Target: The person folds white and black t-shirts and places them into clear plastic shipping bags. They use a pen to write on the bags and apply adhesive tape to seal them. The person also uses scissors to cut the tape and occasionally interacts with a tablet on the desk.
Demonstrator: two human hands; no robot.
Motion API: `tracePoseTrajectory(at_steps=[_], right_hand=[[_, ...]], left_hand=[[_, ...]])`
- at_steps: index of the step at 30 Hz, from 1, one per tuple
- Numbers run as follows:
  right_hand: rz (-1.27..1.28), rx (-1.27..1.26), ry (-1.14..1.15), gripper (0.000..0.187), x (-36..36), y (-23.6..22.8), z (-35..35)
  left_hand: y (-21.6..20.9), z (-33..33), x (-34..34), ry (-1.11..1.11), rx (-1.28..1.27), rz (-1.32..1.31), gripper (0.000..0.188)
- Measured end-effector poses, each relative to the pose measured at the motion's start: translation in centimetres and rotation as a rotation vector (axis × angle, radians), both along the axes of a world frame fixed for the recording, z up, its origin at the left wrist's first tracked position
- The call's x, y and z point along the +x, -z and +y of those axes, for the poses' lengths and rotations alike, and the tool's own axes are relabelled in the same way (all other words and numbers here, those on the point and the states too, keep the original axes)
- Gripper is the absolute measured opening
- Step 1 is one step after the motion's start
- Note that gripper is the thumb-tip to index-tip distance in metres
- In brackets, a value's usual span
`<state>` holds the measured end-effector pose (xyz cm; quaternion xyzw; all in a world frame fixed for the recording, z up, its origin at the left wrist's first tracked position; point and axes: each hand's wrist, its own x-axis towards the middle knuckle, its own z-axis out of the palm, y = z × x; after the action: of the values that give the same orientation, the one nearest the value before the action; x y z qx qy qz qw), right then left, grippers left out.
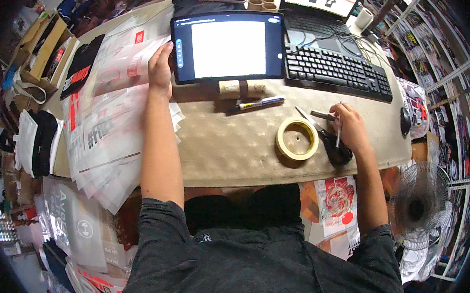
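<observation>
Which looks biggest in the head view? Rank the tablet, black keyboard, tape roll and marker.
1. Tablet
2. Black keyboard, similar in length to the tablet but thinner
3. Tape roll
4. Marker

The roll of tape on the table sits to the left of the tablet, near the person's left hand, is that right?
Not quite. In the head view the roll of tape lies below and to the right of the tablet, near the person's right hand, beside the black-handled scissors. The left hand rests at the tablet's left edge.

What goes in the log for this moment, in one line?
left hand: on tablet edge | right hand: holds thin tool, over scissors | tape roll: flat on table
</observation>
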<state>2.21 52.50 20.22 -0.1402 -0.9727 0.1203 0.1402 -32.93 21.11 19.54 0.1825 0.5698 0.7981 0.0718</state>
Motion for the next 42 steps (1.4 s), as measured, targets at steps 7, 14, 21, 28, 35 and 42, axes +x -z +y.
tracePoseTrajectory(at_steps=[7,14,21,28,35,42], right_hand=[[0.452,-0.261,-0.081,0.016,-6.0,-3.1,-3.6],[0.899,-0.766,-0.087,0.011,-14.6,-3.4,-10.2],[0.867,-0.612,-0.080,0.010,-16.1,0.0,-9.6],[0.807,-0.654,-0.009,0.025,-15.6,-0.6,-10.1],[0.785,-0.618,-0.027,0.024,-15.6,-0.1,-9.5],[0.817,-0.648,0.014,0.027,-15.2,0.7,-8.1]], left_hand=[[0.0,-1.7,0.8,0.099,-0.027,-0.033,0.033],[0.5,-0.2,0.3,0.051,0.005,-0.005,0.025],[-0.2,0.7,1.2,-0.068,-0.157,0.013,0.028],[1.5,1.7,0.1,-0.169,-0.127,0.083,0.032],[-1.8,-1.6,-0.7,-0.767,-0.193,0.438,0.030],[-4.9,-24.8,-18.3,-0.894,-1.239,0.545,0.035]])
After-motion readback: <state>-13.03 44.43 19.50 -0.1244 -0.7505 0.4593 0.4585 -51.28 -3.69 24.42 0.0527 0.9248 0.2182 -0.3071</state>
